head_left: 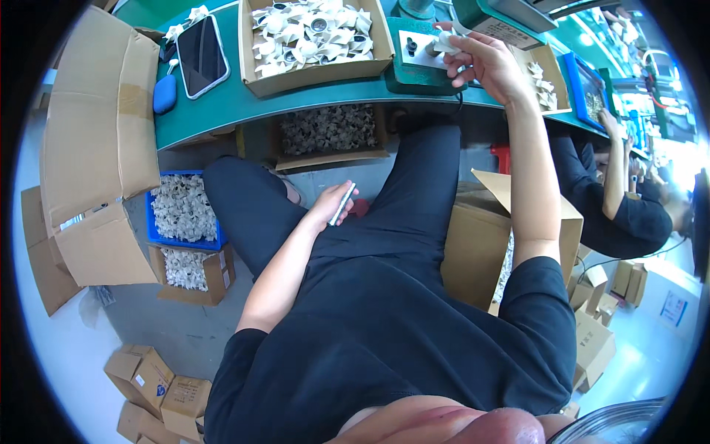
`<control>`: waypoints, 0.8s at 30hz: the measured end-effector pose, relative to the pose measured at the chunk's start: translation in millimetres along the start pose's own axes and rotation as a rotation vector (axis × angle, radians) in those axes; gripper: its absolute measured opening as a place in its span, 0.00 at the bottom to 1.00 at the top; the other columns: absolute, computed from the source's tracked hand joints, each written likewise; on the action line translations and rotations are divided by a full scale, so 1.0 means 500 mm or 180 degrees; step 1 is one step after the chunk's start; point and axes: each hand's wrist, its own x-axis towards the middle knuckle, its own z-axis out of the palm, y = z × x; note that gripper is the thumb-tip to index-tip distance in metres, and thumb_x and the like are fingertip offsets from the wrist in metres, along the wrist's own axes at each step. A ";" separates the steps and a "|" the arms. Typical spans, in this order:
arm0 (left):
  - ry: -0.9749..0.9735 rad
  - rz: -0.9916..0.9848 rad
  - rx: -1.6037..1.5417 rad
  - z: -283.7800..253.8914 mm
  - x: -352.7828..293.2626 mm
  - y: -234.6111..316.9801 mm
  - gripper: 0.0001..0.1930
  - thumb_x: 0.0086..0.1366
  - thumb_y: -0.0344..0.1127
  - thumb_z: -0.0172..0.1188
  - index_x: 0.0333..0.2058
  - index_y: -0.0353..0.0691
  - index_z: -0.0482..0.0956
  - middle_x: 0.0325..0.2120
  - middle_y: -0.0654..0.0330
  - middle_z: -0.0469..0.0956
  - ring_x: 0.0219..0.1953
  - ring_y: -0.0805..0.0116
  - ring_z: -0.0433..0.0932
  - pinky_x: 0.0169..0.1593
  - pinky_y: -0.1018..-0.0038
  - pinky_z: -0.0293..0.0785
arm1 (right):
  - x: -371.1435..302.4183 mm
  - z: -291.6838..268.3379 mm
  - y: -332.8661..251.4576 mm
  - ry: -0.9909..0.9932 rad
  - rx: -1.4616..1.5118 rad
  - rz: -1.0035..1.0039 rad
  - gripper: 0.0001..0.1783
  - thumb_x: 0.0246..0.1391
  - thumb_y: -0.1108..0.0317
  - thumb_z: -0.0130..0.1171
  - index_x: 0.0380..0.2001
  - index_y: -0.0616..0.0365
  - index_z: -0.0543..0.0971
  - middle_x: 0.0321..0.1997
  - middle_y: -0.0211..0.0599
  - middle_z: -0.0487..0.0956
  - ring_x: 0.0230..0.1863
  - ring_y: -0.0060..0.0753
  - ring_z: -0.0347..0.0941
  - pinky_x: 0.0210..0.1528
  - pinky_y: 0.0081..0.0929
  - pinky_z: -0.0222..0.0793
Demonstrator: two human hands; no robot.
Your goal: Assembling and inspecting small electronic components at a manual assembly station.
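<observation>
Green is covering the table (200, 118), whose front edge is curving across the view. The right hand (481, 63) is reaching over this edge, pinching one white bladed part (447, 42) between thumb and fingers. This part is being held just beside the grey post of a fixture (421, 81); whether they are touching, I cannot tell. The left hand (333, 206) is resting above the lap, its fingers grasping one narrow pale object (341, 205), and open room is lying between it and the table edge. On the table, the large carton (318, 80) is sitting very near the fixture, so little room is remaining there; a bare strip is running before its front wall. One phone (202, 57) and one blue case (165, 94) are lying to its left. Beside the left leg, one blue bin (185, 243) and one small carton (214, 285) are holding many similar white parts, too crowded for counting.
</observation>
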 end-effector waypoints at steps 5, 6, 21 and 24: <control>-0.0052 0.0060 -0.0111 -0.004 0.008 0.003 0.23 0.77 0.57 0.47 0.46 0.41 0.77 0.20 0.67 0.72 0.14 0.77 0.68 0.15 0.77 0.64 | 0.007 -0.011 -0.014 -0.0251 -0.0037 0.0239 0.30 0.66 0.54 0.63 0.61 0.66 0.75 0.43 0.48 0.82 0.33 0.26 0.83 0.33 0.20 0.84; 0.0026 0.0016 -0.0095 -0.008 0.015 -0.003 0.23 0.77 0.57 0.47 0.46 0.42 0.77 0.20 0.67 0.72 0.14 0.77 0.69 0.15 0.77 0.64 | 0.008 -0.012 -0.016 -0.0251 -0.0035 0.0256 0.30 0.66 0.54 0.63 0.61 0.66 0.75 0.43 0.48 0.82 0.33 0.26 0.83 0.33 0.20 0.84; 0.0266 -0.0064 -0.0236 -0.005 0.020 0.002 0.23 0.77 0.57 0.48 0.48 0.43 0.77 0.21 0.66 0.72 0.14 0.77 0.68 0.15 0.77 0.63 | 0.012 -0.023 0.006 -0.0322 -0.0190 0.0190 0.26 0.69 0.57 0.58 0.62 0.62 0.71 0.43 0.43 0.83 0.30 0.23 0.84 0.30 0.17 0.84; 0.0105 0.0051 -0.0193 -0.001 0.015 0.015 0.23 0.78 0.56 0.47 0.49 0.42 0.77 0.21 0.66 0.72 0.15 0.77 0.68 0.16 0.77 0.63 | -0.006 -0.014 -0.028 -0.0040 -0.0969 0.0337 0.25 0.69 0.56 0.59 0.60 0.62 0.74 0.44 0.42 0.84 0.32 0.26 0.84 0.34 0.20 0.83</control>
